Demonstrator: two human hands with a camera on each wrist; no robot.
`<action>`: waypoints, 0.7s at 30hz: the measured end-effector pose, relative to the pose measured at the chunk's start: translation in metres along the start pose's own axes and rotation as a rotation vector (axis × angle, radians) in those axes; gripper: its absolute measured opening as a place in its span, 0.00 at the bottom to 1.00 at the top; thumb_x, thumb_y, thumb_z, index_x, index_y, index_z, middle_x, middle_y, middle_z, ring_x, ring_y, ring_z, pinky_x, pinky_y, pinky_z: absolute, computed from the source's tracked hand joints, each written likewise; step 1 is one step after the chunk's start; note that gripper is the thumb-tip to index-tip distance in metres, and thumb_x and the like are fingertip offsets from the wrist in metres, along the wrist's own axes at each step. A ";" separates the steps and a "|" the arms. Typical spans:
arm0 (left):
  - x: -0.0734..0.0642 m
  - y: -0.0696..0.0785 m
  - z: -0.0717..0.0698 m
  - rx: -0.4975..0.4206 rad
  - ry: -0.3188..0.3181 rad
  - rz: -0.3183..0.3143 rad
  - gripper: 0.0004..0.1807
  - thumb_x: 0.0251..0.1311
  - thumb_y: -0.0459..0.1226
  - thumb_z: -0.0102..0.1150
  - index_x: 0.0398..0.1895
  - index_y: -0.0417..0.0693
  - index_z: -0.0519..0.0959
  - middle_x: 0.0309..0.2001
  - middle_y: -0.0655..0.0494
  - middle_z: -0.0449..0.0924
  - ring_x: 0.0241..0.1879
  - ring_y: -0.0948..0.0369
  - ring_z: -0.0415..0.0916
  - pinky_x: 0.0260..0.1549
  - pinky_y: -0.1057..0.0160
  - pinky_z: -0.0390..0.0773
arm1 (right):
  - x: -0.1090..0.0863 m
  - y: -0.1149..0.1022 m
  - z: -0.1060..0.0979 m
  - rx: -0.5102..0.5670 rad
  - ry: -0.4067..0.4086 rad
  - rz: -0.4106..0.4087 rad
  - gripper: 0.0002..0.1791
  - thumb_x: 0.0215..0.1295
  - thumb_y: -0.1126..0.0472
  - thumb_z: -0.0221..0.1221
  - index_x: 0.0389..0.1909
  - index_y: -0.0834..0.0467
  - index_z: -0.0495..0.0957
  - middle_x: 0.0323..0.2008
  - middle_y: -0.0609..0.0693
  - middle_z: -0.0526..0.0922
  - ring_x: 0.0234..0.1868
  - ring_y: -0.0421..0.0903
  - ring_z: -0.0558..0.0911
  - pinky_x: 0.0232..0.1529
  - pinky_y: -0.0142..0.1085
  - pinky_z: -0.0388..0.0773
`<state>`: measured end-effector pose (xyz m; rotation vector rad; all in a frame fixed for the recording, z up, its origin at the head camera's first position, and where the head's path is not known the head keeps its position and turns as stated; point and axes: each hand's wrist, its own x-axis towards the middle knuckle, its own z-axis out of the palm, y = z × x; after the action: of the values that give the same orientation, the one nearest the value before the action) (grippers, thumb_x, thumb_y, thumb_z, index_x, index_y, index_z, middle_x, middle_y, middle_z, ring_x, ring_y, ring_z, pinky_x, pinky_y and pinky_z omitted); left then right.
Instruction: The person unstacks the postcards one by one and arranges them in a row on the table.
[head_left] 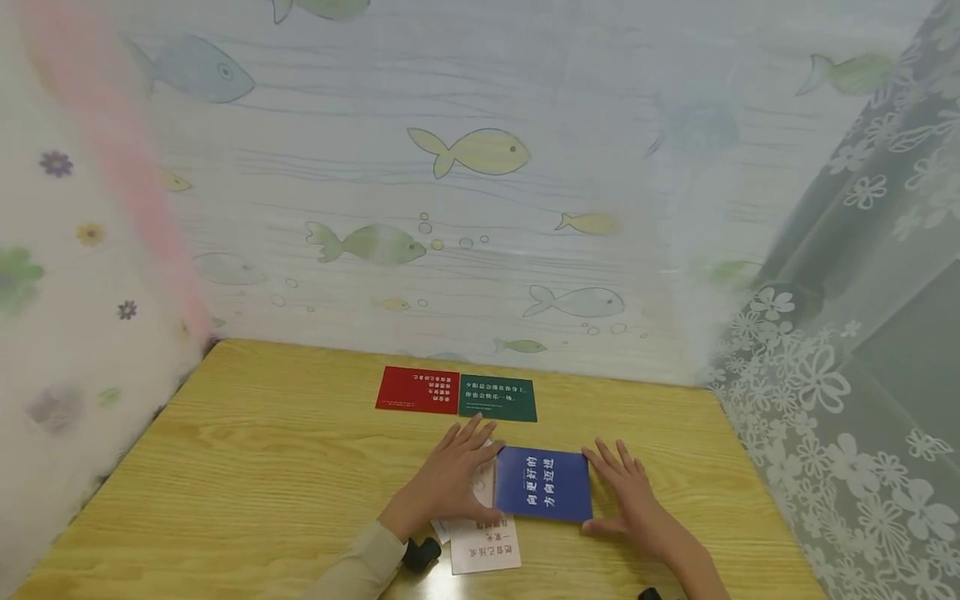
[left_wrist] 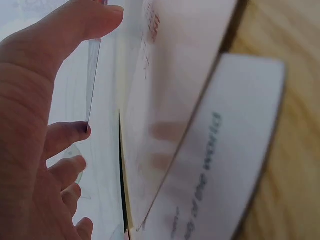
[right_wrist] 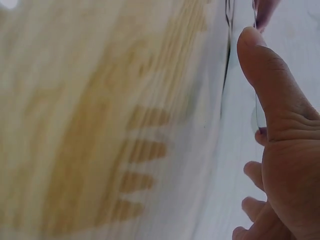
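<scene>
Before a white hanging sheet (head_left: 472, 92) printed with pale fish, a yellow wood-grain worktop (head_left: 247, 467) spreads out. Over its near part, a person's left hand (head_left: 447, 477) and right hand (head_left: 632, 507) face each other, each grip stretched wide, thumb at the near corner and fingertip at the far one, holding either end of a deep-blue rectangular card (head_left: 517, 487) with white characters, raised above the worktop. To my eye, the step in hand is positioning that card; next calls for lowering both ends together, level. Farther back lie a red rectangular card (head_left: 405, 390) and a dark-green rectangular card (head_left: 498, 408), side by side. What might get in the way is by the left hand: a pale pink card (head_left: 486, 562) with reddish characters, and a white card (left_wrist: 245, 100) poking out beneath it, easily dragged along.
</scene>
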<state>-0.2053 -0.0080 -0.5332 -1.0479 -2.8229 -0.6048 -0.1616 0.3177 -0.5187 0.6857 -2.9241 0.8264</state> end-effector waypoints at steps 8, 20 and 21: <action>0.013 -0.002 0.004 -0.029 -0.034 -0.040 0.56 0.41 0.67 0.72 0.74 0.52 0.70 0.80 0.50 0.55 0.81 0.47 0.45 0.78 0.42 0.49 | 0.005 0.009 -0.006 0.032 -0.047 0.053 0.57 0.48 0.46 0.77 0.77 0.61 0.62 0.76 0.71 0.56 0.75 0.80 0.44 0.66 0.80 0.37; 0.031 0.000 0.008 -0.043 -0.068 -0.058 0.56 0.43 0.67 0.73 0.76 0.54 0.68 0.80 0.52 0.54 0.81 0.49 0.43 0.79 0.44 0.46 | 0.011 0.022 -0.013 0.000 -0.038 0.037 0.56 0.48 0.49 0.78 0.75 0.63 0.62 0.75 0.73 0.57 0.73 0.83 0.46 0.64 0.81 0.39; 0.032 0.000 0.008 -0.047 -0.069 -0.062 0.56 0.43 0.67 0.73 0.76 0.54 0.67 0.80 0.52 0.54 0.81 0.49 0.43 0.79 0.44 0.45 | 0.012 0.023 -0.013 -0.007 -0.035 0.033 0.56 0.48 0.49 0.78 0.75 0.63 0.62 0.75 0.73 0.57 0.73 0.83 0.46 0.64 0.82 0.40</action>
<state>-0.2297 0.0147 -0.5342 -1.0114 -2.9243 -0.6566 -0.1833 0.3374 -0.5173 0.6602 -2.9752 0.8155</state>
